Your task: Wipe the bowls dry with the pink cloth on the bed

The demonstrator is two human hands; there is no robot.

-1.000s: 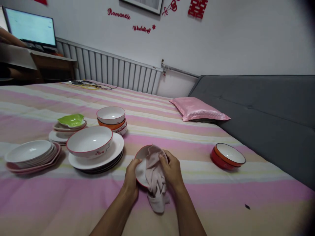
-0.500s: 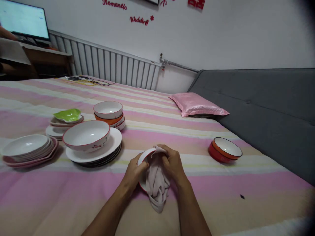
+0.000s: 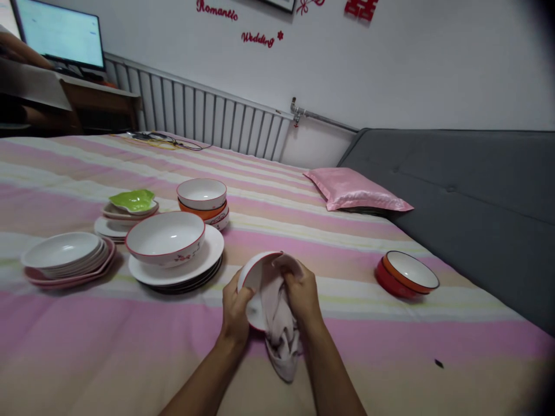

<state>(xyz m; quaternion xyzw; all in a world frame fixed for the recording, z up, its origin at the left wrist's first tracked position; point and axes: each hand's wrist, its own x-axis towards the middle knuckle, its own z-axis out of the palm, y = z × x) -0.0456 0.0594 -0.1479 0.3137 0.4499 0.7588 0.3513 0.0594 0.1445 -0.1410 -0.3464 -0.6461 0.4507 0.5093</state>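
My left hand (image 3: 235, 312) grips the rim of a small white bowl with a red edge (image 3: 255, 283), tilted on its side above the striped bedspread. Pressed against the bowl's inside is a pale grey-pink cloth (image 3: 280, 329), bunched in my right hand (image 3: 301, 294); its loose end hangs down below both hands. The fingers of both hands are curled closed.
To the left stand stacks of dishes: a large white bowl on plates (image 3: 167, 238), stacked small bowls (image 3: 202, 196), a green leaf dish (image 3: 132, 201), shallow plates (image 3: 65, 257). An orange-red bowl stack (image 3: 406, 274) sits right. Pink pillow (image 3: 358, 189), grey headboard (image 3: 477, 202), another person's arm (image 3: 21, 52) far left.
The bowl has turned more upright in my left hand, and my right hand has moved the cloth around its rim and inside. The view has shifted slightly.
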